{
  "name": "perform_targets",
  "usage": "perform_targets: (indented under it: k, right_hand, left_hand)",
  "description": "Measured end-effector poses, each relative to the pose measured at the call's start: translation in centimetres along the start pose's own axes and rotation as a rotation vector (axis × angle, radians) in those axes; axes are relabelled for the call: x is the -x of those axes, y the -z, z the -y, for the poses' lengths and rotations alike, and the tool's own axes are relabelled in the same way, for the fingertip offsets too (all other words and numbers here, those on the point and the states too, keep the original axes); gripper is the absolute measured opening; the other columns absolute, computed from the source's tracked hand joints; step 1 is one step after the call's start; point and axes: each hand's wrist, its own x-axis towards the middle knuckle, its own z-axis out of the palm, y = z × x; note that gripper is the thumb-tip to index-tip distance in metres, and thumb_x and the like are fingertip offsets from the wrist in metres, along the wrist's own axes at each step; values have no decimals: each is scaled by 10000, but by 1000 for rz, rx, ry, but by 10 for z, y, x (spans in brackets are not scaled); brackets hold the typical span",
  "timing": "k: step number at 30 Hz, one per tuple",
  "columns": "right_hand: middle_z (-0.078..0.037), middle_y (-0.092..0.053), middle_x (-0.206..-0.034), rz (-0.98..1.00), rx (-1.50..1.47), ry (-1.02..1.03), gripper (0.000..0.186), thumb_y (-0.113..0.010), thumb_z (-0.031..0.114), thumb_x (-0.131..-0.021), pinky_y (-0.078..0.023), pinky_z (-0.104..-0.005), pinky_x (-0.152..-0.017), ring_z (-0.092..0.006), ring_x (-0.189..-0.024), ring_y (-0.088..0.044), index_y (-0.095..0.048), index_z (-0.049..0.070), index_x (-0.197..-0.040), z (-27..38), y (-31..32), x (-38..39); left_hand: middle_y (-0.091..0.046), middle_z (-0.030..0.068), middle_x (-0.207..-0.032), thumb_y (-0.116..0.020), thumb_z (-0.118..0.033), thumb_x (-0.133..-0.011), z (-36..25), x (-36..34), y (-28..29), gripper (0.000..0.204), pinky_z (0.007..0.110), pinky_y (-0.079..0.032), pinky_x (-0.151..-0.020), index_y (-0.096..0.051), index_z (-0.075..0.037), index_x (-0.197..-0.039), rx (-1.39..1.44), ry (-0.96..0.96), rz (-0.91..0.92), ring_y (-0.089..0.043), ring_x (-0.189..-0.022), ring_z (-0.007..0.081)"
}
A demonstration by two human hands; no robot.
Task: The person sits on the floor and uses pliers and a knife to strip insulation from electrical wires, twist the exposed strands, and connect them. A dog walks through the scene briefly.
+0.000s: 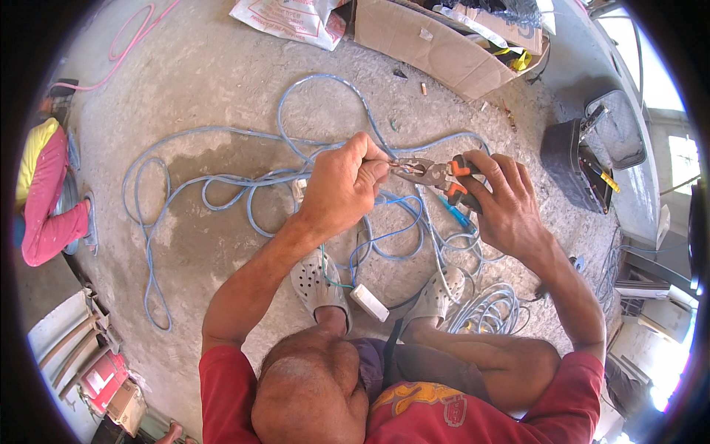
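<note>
My left hand [342,185] pinches something small, mostly hidden by its fingers, at the jaws of metal pliers [427,172]. My right hand [503,200] grips their orange-and-black handles. Beneath both hands lie loops of pale blue cable [322,76], thinner blue wire [370,240] and green wire [329,280]. A teal-handled tool [458,217] rests below the pliers. A white rectangular electrical box [370,302] sits between my feet, which are in pale perforated clogs [307,280]. A coil of cable [492,307] lies beside the right clog.
Another person in pink trousers [52,207] is at the far left. A white sack [288,18] and filled cardboard box [436,52] stand at the back. An open black toolbox [566,159] is at right. Boards and a red case [103,377] occupy the lower left.
</note>
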Motion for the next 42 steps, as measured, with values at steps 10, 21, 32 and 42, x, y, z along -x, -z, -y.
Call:
perform_targets:
  k: [10, 21, 32, 42]
  right_hand:
    - [-109, -531, -1230, 51, -111, 35, 278, -690, 58, -746, -475, -422, -870, -304, -1085, -563, -658, 38, -1022, -6, -2, -2]
    - [-165, -500, -1166, 849, -2380, -643, 468, -618, 19, -597, -533, -393, -689, -260, -869, -604, -615, 19, -1065, 20, 3, 23]
    - [-159, -438, -1439, 147, -358, -48, 543, -669, -1, -718, -369, -487, -1066, -348, -1246, -469, -629, 61, -1256, -4, -21, 31]
    - [-80, -438, -1439, -57, -121, 24, 433, -726, 105, -762, -364, -503, -1041, -302, -1220, -458, -665, 97, -1191, -1, -13, -6]
  left_hand:
    - [-604, 35, -704, -565, -71, -1002, 5, 2, -2, 113, 251, -428, -512, -535, -13, -909, 52, 3, -15, -530, -583, 79]
    - [-682, 125, -847, -568, 61, -933, 38, -5, 0, 87, 259, -502, -533, -538, -11, -896, -178, -737, -74, -634, -620, 146]
    - [-601, 48, -775, -560, -151, -1028, 29, 4, 19, 148, 228, -419, -523, -541, -44, -928, 463, 47, 153, -517, -621, 74]
    - [-565, 22, -744, -526, -139, -1038, 16, 1, 3, 129, 233, -419, -598, -558, -44, -956, 586, 207, 128, -505, -648, 84]
